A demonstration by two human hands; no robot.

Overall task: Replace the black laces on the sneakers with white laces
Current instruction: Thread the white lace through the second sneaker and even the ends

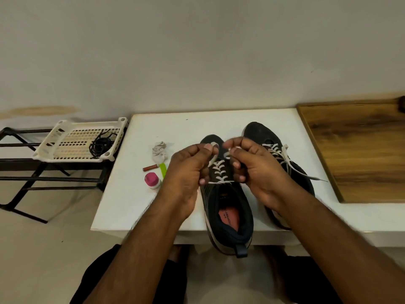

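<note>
Both hands (219, 163) pinching white lace (215, 160) loops over near sneaker (228, 207)

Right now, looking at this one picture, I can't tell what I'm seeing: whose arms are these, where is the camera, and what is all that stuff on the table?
There is no machine here: a person wears a camera on the head, looking forward and down, so the arms reaching in from below are their own. The left hand and right hand each pinch a loop of the white lace over the near sneaker, as if tying a bow. The second sneaker stands beside it on the right, also threaded with white, its lace ends lying loose. Both rest on a white table. To the left lie a crumpled cloth, a small brown tube, a green strip and a pink-capped bottle. The black laces lie in a white plastic tray on a black rack. A wooden board lies at right.
</note>
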